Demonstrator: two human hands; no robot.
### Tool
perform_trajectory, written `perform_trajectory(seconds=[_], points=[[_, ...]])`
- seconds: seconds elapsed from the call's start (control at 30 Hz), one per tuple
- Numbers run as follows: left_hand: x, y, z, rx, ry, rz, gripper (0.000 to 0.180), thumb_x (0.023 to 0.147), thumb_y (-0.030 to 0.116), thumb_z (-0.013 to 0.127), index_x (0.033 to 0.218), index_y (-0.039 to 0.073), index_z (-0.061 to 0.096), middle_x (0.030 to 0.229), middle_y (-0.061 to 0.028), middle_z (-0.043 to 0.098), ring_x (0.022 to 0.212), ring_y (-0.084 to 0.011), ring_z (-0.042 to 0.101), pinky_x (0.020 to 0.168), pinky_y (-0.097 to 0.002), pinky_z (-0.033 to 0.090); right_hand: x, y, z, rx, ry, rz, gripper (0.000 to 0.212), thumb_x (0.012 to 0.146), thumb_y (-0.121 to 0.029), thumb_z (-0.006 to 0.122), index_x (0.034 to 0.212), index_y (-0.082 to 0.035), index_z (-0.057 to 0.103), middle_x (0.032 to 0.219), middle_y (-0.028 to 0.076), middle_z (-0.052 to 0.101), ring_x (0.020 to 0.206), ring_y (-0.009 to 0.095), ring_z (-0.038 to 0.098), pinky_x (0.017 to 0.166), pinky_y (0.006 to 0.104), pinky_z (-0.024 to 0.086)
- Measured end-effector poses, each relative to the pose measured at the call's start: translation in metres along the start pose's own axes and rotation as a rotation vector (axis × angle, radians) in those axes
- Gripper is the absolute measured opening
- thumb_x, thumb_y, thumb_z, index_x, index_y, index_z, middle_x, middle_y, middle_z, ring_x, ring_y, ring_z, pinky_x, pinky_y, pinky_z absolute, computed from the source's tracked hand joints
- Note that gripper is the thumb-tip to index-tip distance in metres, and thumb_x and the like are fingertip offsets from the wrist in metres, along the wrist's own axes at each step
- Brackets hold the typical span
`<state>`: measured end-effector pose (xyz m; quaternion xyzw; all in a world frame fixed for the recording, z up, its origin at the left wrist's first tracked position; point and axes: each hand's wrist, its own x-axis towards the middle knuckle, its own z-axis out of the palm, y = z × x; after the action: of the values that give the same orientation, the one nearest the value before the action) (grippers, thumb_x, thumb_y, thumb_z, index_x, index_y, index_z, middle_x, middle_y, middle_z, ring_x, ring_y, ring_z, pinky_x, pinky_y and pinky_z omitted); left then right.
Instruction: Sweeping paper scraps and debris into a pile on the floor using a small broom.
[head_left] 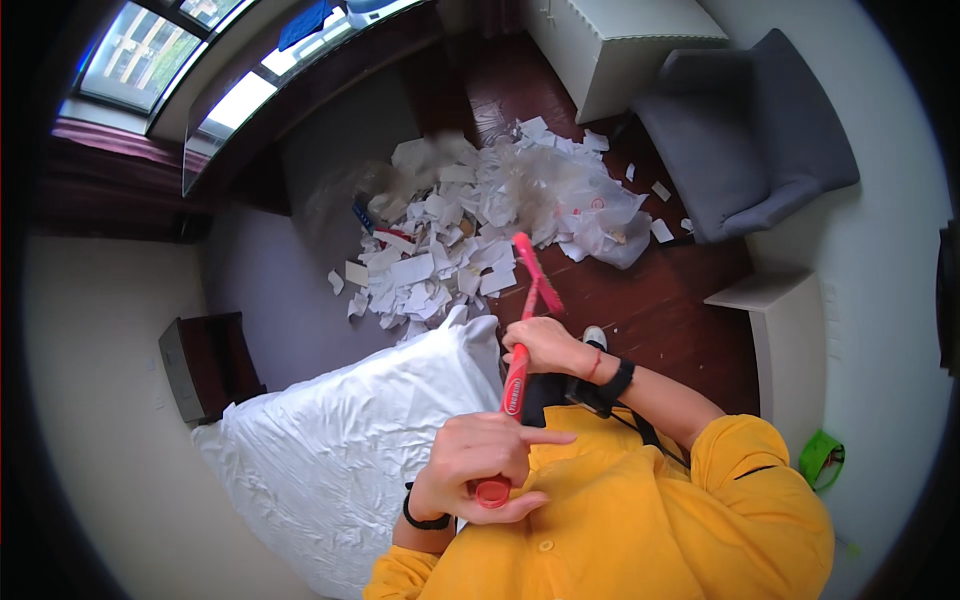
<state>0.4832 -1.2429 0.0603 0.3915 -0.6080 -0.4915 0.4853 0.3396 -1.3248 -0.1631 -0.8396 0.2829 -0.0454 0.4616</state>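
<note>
I hold a red pole (515,380) with a narrow pink bar-shaped head (538,275), which looks like a brush or broom. The head has a darker, greenish edge. My right hand (548,345) is wrapped round the middle of the pole. Near its round red end, my left hand (478,455) is closed on it, with forefinger and thumb stretched out. Beyond the head lies a heap of torn white paper (425,265) on the floor, and against it rests a clear plastic bag (590,205) that holds more scraps.
On my left is a bed with a white sheet (330,430). A grey chair (740,140) stands at the far right beside a white cabinet (640,50). A low white stand (785,340) is at my right. A dark nightstand (215,365) stands past the bed.
</note>
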Motion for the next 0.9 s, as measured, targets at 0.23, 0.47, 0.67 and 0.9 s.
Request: perform_trajectory(seconds=[0.23,0.47,0.67,0.9], points=[[0.050,-0.050,0.039,-0.108,-0.226,-0.003,0.038,0.077,0.002,0.075,0.058,0.007,0.042,0.057,-0.0072,0.044,0.104,-0.0358,0.069,0.069,-0.0349,0.048,-0.090,0.051,-0.060,-0.145,0.191,0.233,0.026,0.076,-0.026,0.075,0.067,-0.007,0.061,0.073,0.012,0.061,0.072,0.035,0.063,0.065,0.0447,0.049],[0.109,-0.125,0.086,-0.134,-0.308,-0.022,0.033,0.081,-0.005,0.067,0.060,-0.002,0.042,0.057,-0.0089,0.036,0.062,-0.0287,0.052,0.112,-0.0487,0.039,-0.117,0.169,-0.087,-0.185,0.365,0.369,0.026,0.074,-0.025,0.076,0.066,-0.007,0.058,0.074,0.012,0.060,0.072,0.035,0.063,0.063,0.0463,0.048],[0.172,-0.187,0.118,0.075,-0.282,-0.137,0.025,0.080,-0.002,0.067,0.066,-0.003,0.047,0.065,-0.0173,0.045,0.083,-0.0378,0.063,0.112,-0.0453,0.039,-0.081,0.267,-0.094,-0.076,0.330,0.457,0.029,0.077,-0.028,0.075,0.065,-0.009,0.057,0.075,0.014,0.062,0.075,0.037,0.063,0.065,0.0466,0.049],[0.206,-0.138,0.107,0.389,0.030,-0.237,0.019,0.077,-0.003,0.065,0.064,-0.002,0.050,0.068,-0.0186,0.053,0.111,-0.0420,0.062,0.102,-0.0468,0.045,0.031,0.252,-0.098,0.156,0.321,0.014,0.028,0.080,-0.030,0.071,0.072,-0.007,0.059,0.078,0.016,0.059,0.075,0.039,0.061,0.065,0.0452,0.048]])
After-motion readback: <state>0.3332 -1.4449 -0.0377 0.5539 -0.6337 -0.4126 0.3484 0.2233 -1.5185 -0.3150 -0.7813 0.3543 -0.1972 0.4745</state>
